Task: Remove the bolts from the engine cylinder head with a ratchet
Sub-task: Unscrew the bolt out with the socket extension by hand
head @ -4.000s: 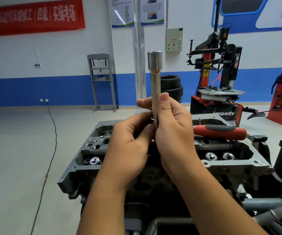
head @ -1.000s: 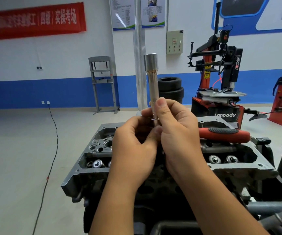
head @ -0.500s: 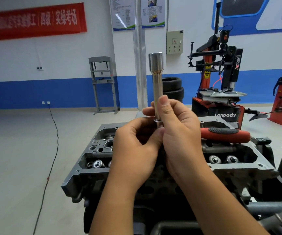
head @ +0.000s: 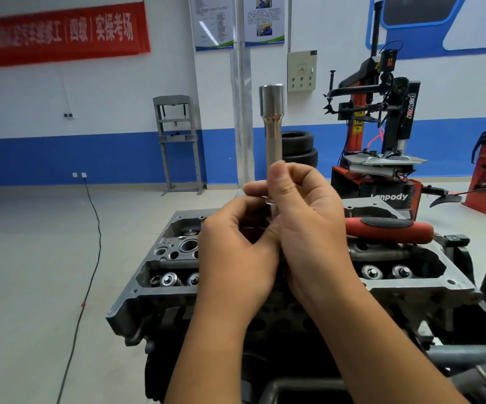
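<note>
Now, in the head view, both hands meet at the centre of the frame above the engine cylinder head (head: 160,290), which fills the lower middle with its valve springs showing at left and right. The right hand (head: 308,228) pinches a long chrome socket (head: 273,129) between thumb and curled fingers, and the socket stands upright, its wider end topmost against the white wall. The left hand (head: 236,252) is curled round the lower end of the same tool, just beneath the right thumb; what it grips there is hidden by the fingers. Behind the right hand, the red-handled ratchet (head: 387,230) lies across the cylinder head, its handle pointing to the right of the frame, apart from both hands.

Compared with half a second ago, the right thumb has slid a little higher on the socket's shaft and looks blurred, while the socket remains upright and the ratchet handle has not shifted. Four seconds ago the hands held the socket in much the same way.

A tyre changer (head: 381,135) stands at upper right, stacked tyres (head: 298,150) behind the socket, and a red banner (head: 60,33) hangs at upper left.
</note>
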Demonstrator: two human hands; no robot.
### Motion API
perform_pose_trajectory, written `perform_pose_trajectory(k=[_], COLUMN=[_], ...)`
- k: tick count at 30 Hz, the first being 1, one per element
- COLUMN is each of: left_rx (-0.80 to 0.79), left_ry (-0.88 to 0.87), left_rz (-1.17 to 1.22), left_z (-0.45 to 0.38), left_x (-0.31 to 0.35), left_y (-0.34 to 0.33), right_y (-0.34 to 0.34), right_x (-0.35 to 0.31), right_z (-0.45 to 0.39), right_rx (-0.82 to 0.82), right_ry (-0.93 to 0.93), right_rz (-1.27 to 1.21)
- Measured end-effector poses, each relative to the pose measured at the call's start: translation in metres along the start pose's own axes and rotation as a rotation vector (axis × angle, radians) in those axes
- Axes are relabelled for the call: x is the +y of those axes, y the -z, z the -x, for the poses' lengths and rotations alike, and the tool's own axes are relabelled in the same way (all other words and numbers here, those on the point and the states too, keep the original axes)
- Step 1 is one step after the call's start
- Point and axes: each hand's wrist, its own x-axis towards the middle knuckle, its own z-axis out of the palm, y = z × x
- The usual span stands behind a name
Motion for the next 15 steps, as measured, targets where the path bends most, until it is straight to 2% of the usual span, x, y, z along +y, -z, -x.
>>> perform_pose_trajectory(k=[3,9,15], left_rx=[0.086,-0.151,0.032], left_ry=[-0.04,-0.018,-0.053], left_rz=[-0.09,0.035,-0.012], left_z=[0.0015,0.0003,0.0027], left_x=[-0.0026,0.0015,0.0008], left_y=[-0.0038,-0.0007,-0.0056], right_y=[0.0014,0.002,0.0013], right_x=[0.0003,0.0009,-0.0012], right_z=[0.0005,-0.0029,-0.0012], right_rx=[0.0,0.056,0.061], right_ry=[0.033,0.054,0.009], right_rz=[0.05,0.087,0.018])
